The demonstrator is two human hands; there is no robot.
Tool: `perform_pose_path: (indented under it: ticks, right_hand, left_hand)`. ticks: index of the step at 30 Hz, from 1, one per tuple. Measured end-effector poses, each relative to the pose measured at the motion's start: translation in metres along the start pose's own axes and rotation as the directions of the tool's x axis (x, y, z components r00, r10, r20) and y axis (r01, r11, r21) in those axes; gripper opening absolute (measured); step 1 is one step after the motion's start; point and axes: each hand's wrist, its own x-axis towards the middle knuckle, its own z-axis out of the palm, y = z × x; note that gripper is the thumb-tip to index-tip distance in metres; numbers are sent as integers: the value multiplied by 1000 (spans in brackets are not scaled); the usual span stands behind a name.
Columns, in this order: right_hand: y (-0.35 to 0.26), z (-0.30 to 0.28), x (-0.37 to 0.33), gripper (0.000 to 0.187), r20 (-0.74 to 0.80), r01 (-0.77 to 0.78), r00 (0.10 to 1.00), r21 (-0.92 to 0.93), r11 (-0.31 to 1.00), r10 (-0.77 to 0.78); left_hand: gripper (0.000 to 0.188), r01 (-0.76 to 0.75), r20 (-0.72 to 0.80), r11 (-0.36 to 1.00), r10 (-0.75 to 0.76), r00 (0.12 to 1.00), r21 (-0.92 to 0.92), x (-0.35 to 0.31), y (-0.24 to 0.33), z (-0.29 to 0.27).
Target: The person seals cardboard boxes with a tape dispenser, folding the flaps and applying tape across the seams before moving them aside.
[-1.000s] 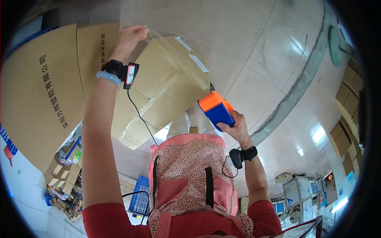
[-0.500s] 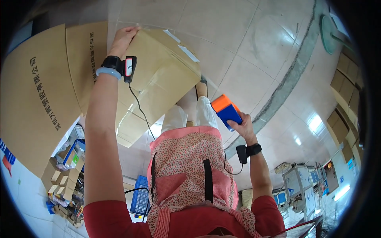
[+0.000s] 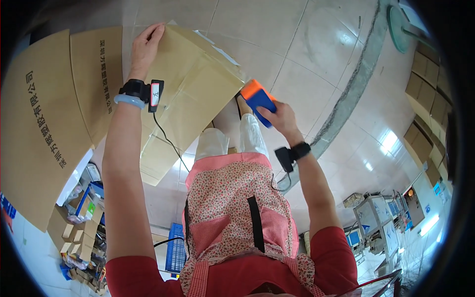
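A tan cardboard box, folded flat or nearly so, slants in front of my legs, with pale strips along its far right edge. At its far left corner, my left hand has its fingers bent over the edge, gripping it. My right hand is wrapped around an orange and blue tape dispenser. The dispenser's orange end is close to the box's right corner; whether the two touch, I cannot tell. The fingers on the dispenser's far side are hidden.
Large printed cardboard sheets stand at the left. Below them is a cluttered pile of small boxes. A blue crate sits behind me. Stacked cartons and a green round base are at the right, a metal rack lower down.
My right hand has brought the tape dispenser left and farther out, up to the box's right corner. The left hand keeps its hold at the far left corner, and the view has shifted slightly.
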Motion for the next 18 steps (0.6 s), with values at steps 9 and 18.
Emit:
perform_pose_path:
  ticks: [9,18]
  right_hand:
    - [24,15,-38,43,-300,-131,954,-378,916,13]
    - [-130,56,-2,33,-51,653,573,-575,493,-818]
  left_hand:
    - [56,15,140,975,-47,989,222,6,25,-4]
    - [46,39,244,991,-71,967,131,16,21,8]
